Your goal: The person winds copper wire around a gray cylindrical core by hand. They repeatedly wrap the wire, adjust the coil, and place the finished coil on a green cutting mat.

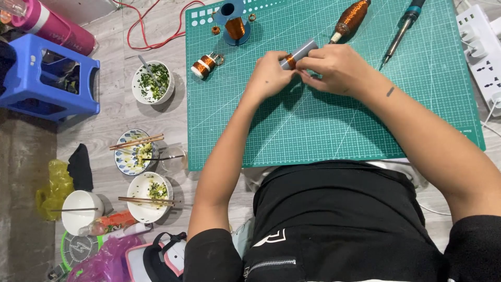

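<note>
Over the green cutting mat (323,130), both hands meet on a grey cylinder (301,50) with a band of copper wire wound around its near end. My left hand (269,75) pinches the wound end from the left. My right hand (336,68) grips the cylinder from the right, fingers curled over it. A small copper-wound coil (204,65) lies on the mat's left edge, apart from both hands.
A blue spool of copper wire (234,23), a larger copper-wound bobbin (350,18) and a soldering iron (403,26) lie at the mat's far side. A white power strip (482,52) sits right. Bowls with chopsticks (141,151), a blue stool (49,78) and a red cable (156,31) crowd the left floor.
</note>
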